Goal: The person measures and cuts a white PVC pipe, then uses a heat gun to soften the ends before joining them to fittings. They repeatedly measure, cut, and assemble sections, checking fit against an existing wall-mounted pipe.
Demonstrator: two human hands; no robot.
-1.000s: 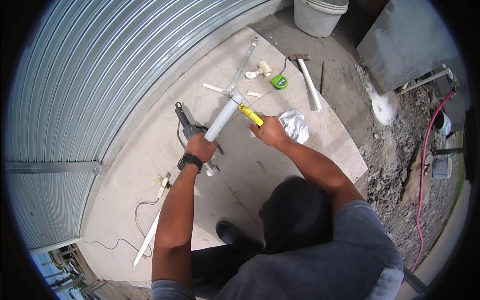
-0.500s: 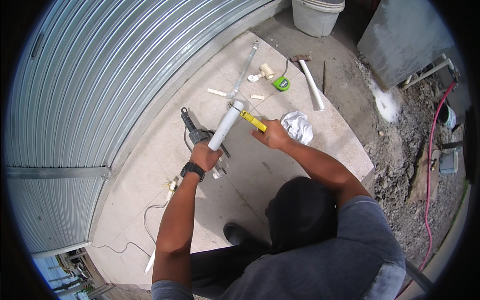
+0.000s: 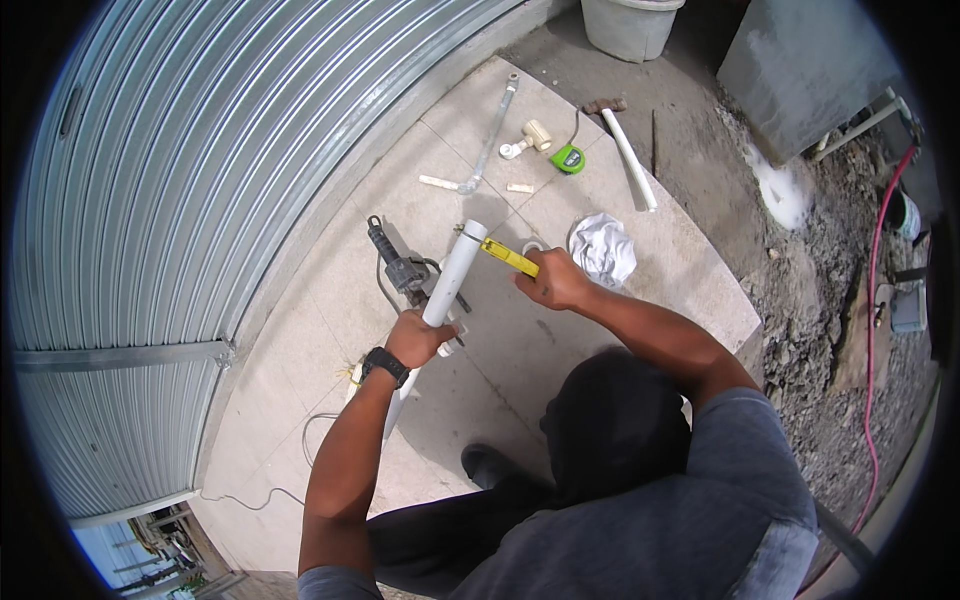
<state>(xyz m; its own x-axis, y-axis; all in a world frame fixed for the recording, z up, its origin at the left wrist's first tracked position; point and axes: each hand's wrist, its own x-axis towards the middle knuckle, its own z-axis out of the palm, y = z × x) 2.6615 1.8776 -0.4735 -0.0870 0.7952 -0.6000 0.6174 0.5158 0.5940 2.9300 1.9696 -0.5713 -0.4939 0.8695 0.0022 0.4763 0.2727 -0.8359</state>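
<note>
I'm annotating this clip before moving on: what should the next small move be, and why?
Probably one short, steady stroke of the yellow tool across the pipe: the tool's thin dark part lies against the pipe near its far end, the right hand grips the tool, and the left hand holds the pipe lower down.

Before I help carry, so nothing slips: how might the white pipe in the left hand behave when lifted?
The white pipe is likely stiff, running straight on both sides of the left hand. Set down, its round body might roll. Its smooth-looking surface could prove slippery.
</note>
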